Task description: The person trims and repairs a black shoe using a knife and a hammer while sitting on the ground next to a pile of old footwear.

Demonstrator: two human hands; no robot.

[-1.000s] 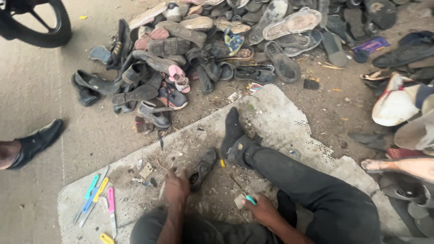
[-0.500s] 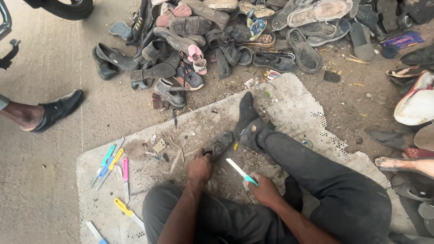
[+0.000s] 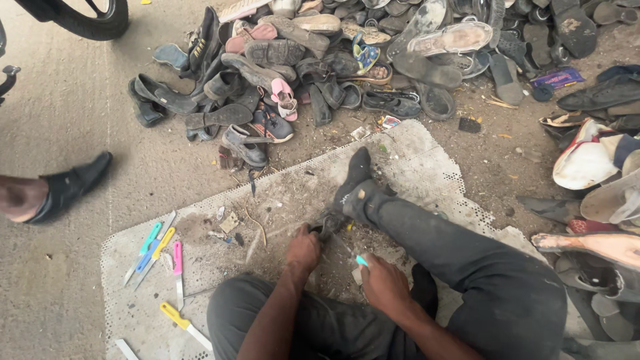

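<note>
Dusty mat [image 3: 427, 167]: left hand [image 3: 304, 248] grip closed on dark shoe [image 3: 328, 223]; right hand [image 3: 383, 283] grip clasps teal-handled knife [image 3: 360, 260].

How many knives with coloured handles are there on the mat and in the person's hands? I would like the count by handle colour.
green-handled knife: 1
blue-handled knife: 1
yellow-handled knives: 2
pink-handled knife: 1
teal-handled knife, held in the right hand: 1
Total: 6

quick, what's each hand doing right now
Left hand: closed on a dark shoe by the foot.
Right hand: closed on a teal-handled knife.
</note>
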